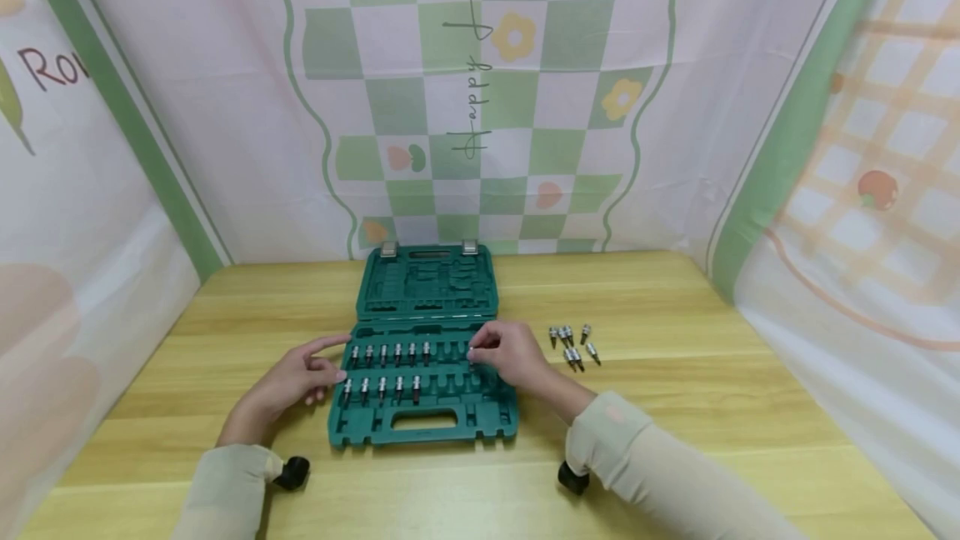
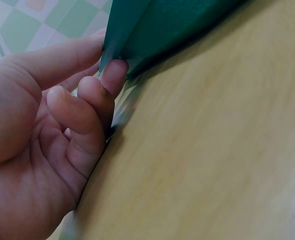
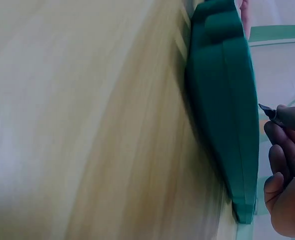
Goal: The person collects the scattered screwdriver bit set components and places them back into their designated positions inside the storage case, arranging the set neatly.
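Observation:
A green tool case (image 1: 360, 423) lies unfolded on the table, its lid (image 1: 427, 273) toward the back wall. Two rows of silver bit sockets (image 1: 383, 354) with dark tips fill the left part of its slots. My right hand (image 1: 517, 354) is above the right part of the upper row. Between thumb and forefinger it pinches a bit socket (image 3: 269, 113), dark tip outward; in the head view the fingers mostly hide it. My left hand (image 1: 288, 377) rests at the case's left edge, forefinger extended and thumb touching the side (image 2: 120, 35), other fingers loosely bent.
Several loose bit sockets (image 1: 570, 336) lie on the wooden table (image 1: 675, 407) to the right of the case. A patterned cloth (image 1: 450, 107) hangs behind, and more cloth hangs at both sides. Black wrist devices (image 1: 292, 473) sit at both sleeves.

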### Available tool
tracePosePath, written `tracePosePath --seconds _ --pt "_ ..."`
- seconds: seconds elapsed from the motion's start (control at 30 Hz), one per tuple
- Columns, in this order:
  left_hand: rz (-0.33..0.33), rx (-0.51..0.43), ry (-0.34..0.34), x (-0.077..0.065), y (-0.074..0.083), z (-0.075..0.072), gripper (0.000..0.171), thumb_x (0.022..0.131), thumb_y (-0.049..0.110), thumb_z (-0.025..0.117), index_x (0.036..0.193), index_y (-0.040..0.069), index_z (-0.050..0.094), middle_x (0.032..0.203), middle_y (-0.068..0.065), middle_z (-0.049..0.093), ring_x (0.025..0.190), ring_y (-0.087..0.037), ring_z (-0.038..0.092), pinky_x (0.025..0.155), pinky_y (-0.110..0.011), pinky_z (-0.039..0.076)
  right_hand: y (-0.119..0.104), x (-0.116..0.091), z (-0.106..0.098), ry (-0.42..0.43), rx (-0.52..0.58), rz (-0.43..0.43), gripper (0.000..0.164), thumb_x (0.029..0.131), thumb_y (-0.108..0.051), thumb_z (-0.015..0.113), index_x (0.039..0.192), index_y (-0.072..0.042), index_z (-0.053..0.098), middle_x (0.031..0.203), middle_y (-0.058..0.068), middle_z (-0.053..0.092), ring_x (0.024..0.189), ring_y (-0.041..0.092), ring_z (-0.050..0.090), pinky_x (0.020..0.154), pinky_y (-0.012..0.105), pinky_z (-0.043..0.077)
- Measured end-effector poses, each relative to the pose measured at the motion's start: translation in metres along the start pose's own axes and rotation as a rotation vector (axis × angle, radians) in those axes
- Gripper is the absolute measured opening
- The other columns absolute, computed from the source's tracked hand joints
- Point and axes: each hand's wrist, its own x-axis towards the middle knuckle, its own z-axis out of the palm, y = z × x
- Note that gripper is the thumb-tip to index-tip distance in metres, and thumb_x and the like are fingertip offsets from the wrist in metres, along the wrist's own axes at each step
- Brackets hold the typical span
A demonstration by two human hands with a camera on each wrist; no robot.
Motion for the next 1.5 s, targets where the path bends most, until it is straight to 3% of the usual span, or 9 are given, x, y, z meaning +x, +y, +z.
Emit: tracePosePath --seconds 0.2,0.6,0.93,1.5 --pt "-0.009 -0.003 0.002 -0.001 -0.001 0.001 0.066 0.093 0.017 0.067 0.151 0.010 0.035 0.085 -0.014 0.065 0.058 -0.017 0.053 0.052 -0.028 0.048 -0.005 -0.001 0.011 -0.049 0.032 -0.009 0.005 0.087 -0.011 0.075 0.087 -0.007 0.072 0.082 -0.003 0.066 0.075 0.014 0.061 0.064 0.030 0.052" --pt "-0.005 -0.001 0.007 -0.001 0.005 0.001 0.066 0.093 0.014 0.067 0.151 0.008 0.034 0.084 -0.013 0.066 0.058 -0.017 0.053 0.052 -0.027 0.048 -0.017 0.001 0.025 -0.096 -0.006 0.008 0.006 0.086 -0.010 0.075 0.083 -0.015 0.073 0.080 -0.008 0.065 0.075 0.012 0.059 0.064 0.030 0.051" --pt "0.006 -0.007 -0.009 0.000 0.003 0.000 0.067 0.093 0.016 0.067 0.151 0.009 0.034 0.085 -0.015 0.065 0.058 -0.017 0.053 0.052 -0.028 0.048 -0.024 -0.001 0.035 -0.114 0.002 0.010 0.005 0.087 -0.012 0.075 0.083 -0.015 0.073 0.081 -0.009 0.065 0.074 0.011 0.059 0.064 0.029 0.051" --pt "0.026 -0.028 -0.027 -0.003 0.005 0.000 0.068 0.093 0.013 0.066 0.151 0.005 0.031 0.084 -0.016 0.065 0.056 -0.016 0.052 0.051 -0.028 0.048 -0.029 0.000 0.042 -0.152 -0.129 -0.025 0.008 0.086 -0.014 0.076 0.079 -0.017 0.072 0.075 -0.011 0.063 0.067 0.008 0.055 0.060 0.027 0.048"
